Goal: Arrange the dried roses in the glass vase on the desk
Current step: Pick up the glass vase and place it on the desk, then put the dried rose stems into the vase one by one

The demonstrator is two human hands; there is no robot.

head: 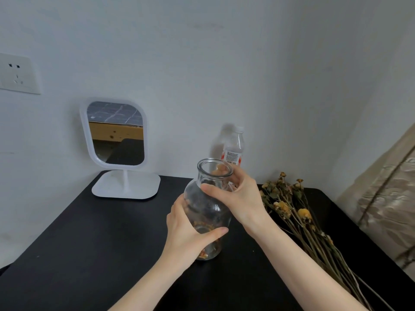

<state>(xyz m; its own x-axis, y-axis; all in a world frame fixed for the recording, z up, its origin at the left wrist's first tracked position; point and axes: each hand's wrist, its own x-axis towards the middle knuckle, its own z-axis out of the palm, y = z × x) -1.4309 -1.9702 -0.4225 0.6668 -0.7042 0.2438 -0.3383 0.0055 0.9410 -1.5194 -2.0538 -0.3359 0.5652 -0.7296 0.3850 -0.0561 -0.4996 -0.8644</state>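
Note:
A clear glass vase [207, 205] with a wide mouth stands in the middle of the black desk [89, 243], with some dried petal bits at its bottom. My left hand [188, 232] grips its lower body from the left, thumb across the front. My right hand [238, 196] grips the neck and shoulder from the right. A bunch of dried roses [298, 218] with yellow and brown heads lies flat on the desk to the right, stems pointing toward me.
A white-framed standing mirror [116, 142] is at the back left of the desk. A clear plastic bottle [233, 147] with a red and white label stands behind the vase by the wall. Beige fabric [386, 198] hangs at the right.

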